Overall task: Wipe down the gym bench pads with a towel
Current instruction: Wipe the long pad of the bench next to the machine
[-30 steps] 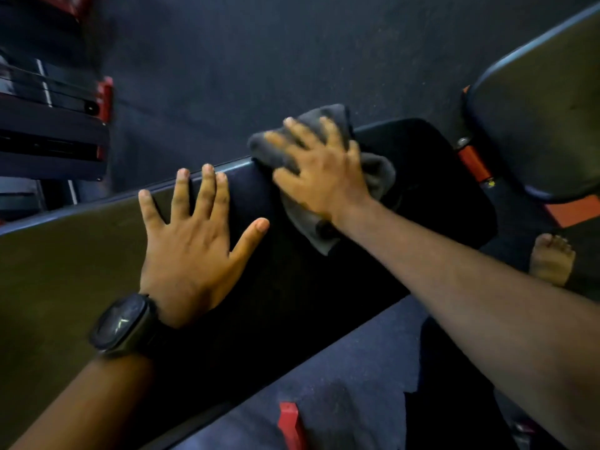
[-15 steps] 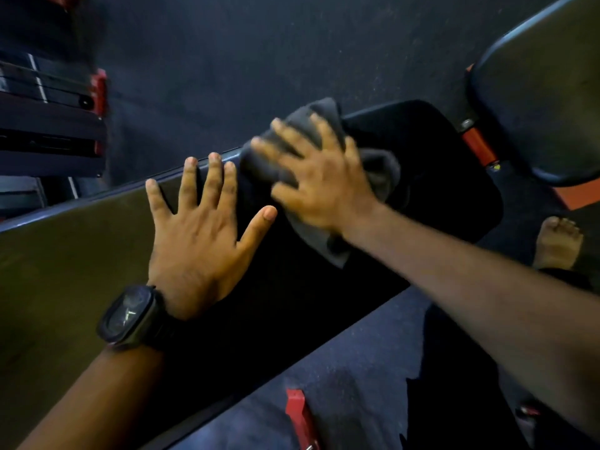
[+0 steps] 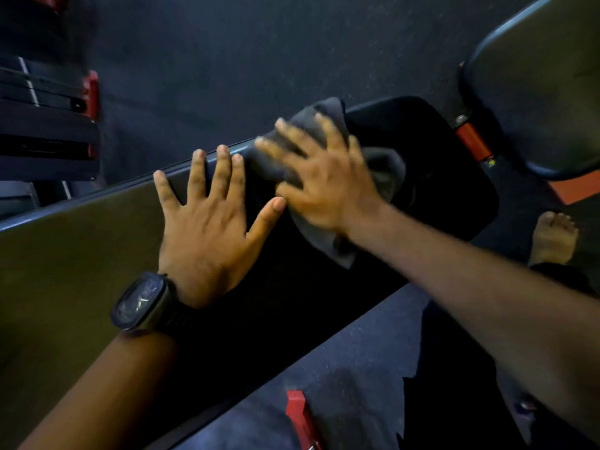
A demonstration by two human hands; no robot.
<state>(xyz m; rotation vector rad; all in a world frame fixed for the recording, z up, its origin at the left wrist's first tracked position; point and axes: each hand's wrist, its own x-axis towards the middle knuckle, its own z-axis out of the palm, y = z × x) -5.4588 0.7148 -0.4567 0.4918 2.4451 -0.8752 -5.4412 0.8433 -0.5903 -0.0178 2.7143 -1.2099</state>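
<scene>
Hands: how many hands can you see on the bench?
2. The left hand lies flat on the bench pad; the right hand presses the towel onto the pad beside it. None seems hidden.

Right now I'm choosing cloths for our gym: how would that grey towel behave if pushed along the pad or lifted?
Probably floppy: the towel lies bunched in folds under the right hand. Likely light, as its exposed corner looks thin. On the smooth bench pad it may slide and bunch rather than hold shape.
</scene>
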